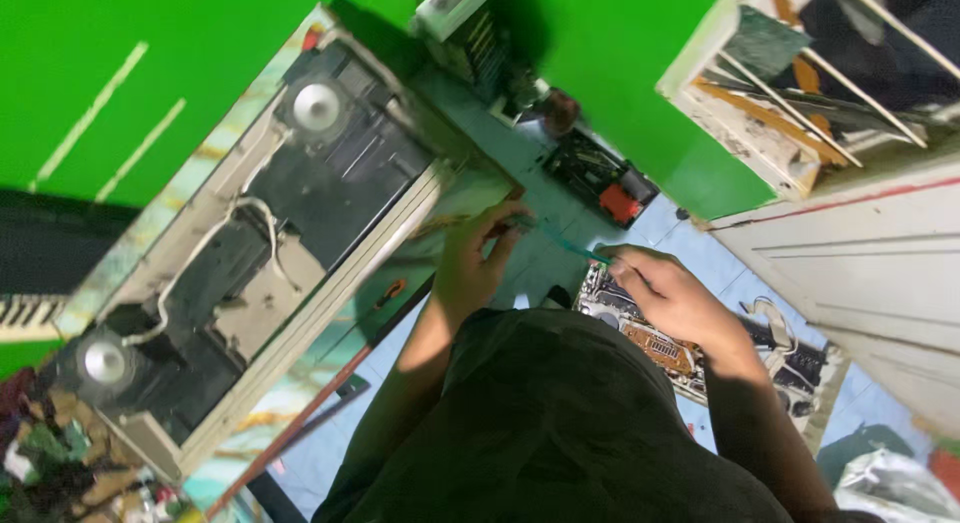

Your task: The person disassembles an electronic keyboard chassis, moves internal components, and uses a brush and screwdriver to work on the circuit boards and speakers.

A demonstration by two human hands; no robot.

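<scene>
My left hand (478, 251) pinches the tip end of a thin green-handled tool (560, 241) near the edge of an opened television back (250, 243). My right hand (668, 295) is closed around the tool's other end, above a circuit board (655, 343) lying on the floor. The television back shows two round speakers (316, 107) and white wires. My dark trousers fill the lower middle of the view.
A small black box with a red part (600, 179) lies on the pale blue tiled floor. Green walls stand behind. A white door (860, 263) is at the right. A screwdriver with an orange handle (390, 291) rests by the television's edge.
</scene>
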